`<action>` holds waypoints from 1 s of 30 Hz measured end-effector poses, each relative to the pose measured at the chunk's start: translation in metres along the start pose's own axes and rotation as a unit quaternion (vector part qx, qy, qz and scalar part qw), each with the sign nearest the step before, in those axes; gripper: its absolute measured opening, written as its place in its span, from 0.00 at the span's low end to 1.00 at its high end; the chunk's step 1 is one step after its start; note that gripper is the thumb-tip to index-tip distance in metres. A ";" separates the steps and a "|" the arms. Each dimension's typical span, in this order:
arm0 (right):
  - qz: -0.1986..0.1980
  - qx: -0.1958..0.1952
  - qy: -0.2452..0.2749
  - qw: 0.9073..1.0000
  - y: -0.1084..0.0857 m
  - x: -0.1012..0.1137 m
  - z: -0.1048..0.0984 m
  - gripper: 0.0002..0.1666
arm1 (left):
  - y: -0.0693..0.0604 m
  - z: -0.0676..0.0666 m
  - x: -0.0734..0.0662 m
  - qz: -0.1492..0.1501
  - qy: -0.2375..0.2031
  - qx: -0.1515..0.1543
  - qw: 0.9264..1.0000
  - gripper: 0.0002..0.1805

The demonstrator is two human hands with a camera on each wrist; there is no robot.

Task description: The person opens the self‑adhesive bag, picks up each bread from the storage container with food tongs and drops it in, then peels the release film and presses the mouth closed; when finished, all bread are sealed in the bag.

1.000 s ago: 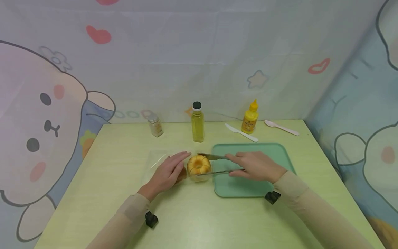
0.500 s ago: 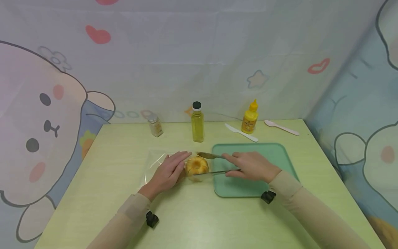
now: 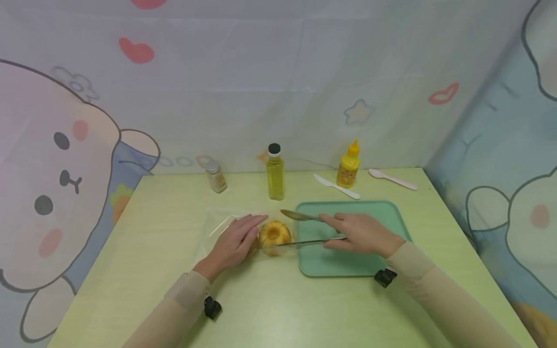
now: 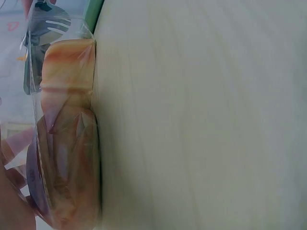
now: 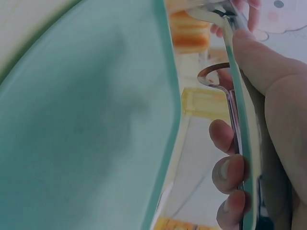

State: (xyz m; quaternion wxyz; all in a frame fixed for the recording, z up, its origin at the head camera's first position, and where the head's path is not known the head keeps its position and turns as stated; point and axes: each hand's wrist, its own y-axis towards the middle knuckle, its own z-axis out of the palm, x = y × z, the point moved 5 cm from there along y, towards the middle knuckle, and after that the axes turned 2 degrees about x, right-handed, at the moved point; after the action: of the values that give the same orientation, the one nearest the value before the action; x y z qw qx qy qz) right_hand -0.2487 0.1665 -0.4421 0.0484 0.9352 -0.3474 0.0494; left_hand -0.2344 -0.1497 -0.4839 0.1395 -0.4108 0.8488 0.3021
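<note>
A golden, flower-shaped bread point(image 3: 273, 233) sits at the right end of a clear plastic package point(image 3: 222, 227), with more bread point(image 4: 72, 167) behind it in the left wrist view. My left hand point(image 3: 230, 244) rests over the package with its fingers extended, touching its side. My right hand point(image 3: 361, 233) grips metal tongs point(image 3: 311, 241) with spoon-like and fork-like ends. Their arms are spread, one end beyond the bread's far side, the other along its near side. In the right wrist view, fingers point(image 5: 228, 173) curl round the tongs.
A green tray point(image 3: 339, 263) lies under my right hand. Along the back stand a small shaker jar point(image 3: 216, 178), an oil bottle point(image 3: 275, 179) and a yellow squeeze bottle point(image 3: 348, 169). A white knife point(image 3: 336, 186) and a pink spoon point(image 3: 393, 179) lie beside the squeeze bottle.
The bread has shifted slightly left. The tongs went left with my right hand, then came back right, and their ends stand wider apart. My left hand has hardly moved.
</note>
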 end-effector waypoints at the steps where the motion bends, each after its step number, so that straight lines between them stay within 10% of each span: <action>1: 0.001 -0.003 0.002 1.000 -0.003 -0.002 0.000 0.44 | 0.000 0.000 0.000 0.001 0.000 -0.001 1.000 0.22; 17: 0.100 -0.056 0.050 0.992 -0.059 -0.043 -0.016 0.44 | 0.001 0.001 0.004 -0.021 -0.008 0.008 1.000 0.22; 30: 0.220 -0.106 0.065 0.967 -0.120 -0.079 -0.022 0.48 | 0.003 0.001 0.003 -0.019 -0.003 0.009 1.000 0.22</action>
State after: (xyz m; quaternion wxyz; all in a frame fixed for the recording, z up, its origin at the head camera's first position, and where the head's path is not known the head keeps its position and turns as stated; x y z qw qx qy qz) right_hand -0.2311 0.3111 -0.4370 0.1578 0.8199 -0.5441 0.0827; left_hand -0.2386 -0.1500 -0.4852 0.1517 -0.4244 0.8432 0.2931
